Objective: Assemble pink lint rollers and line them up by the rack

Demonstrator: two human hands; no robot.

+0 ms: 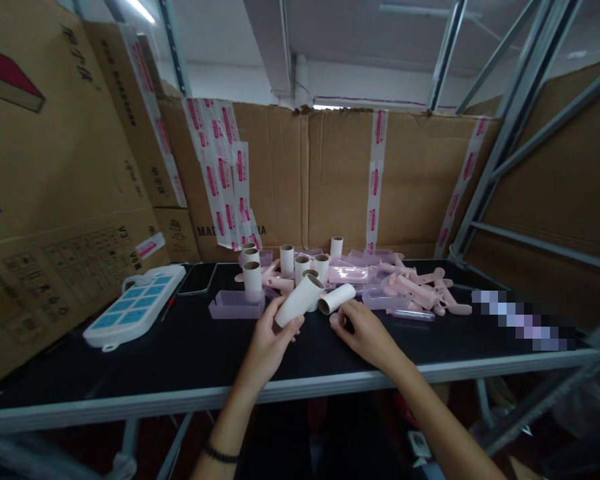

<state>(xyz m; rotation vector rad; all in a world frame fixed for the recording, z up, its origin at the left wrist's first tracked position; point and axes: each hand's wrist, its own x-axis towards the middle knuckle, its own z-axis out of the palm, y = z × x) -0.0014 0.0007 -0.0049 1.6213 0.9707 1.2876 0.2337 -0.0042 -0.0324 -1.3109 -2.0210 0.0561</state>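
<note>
My left hand (274, 335) is closed around a white cardboard tube (300, 300), tilted with its open upper end leaning right. My right hand (367, 331) rests low over the black tabletop with fingers curled in, thumb and fingertips close together; whatever they pinch, if anything, is hidden. Just beyond its knuckles another white tube (339, 298) lies on its side, its open end facing left. Whether the hand touches that tube is unclear. Several white tubes stand upright behind, among them one at the left (253, 277) and one at the back (337, 247).
A translucent lilac plastic case (237, 307) sits left of the hands. Pink plastic handles (415, 290) and more cases are heaped at the right. A white box with blue compartments (135, 307) and a phone-like dark slab (197, 278) lie left. Cardboard walls (340, 180) enclose the black table (190, 360).
</note>
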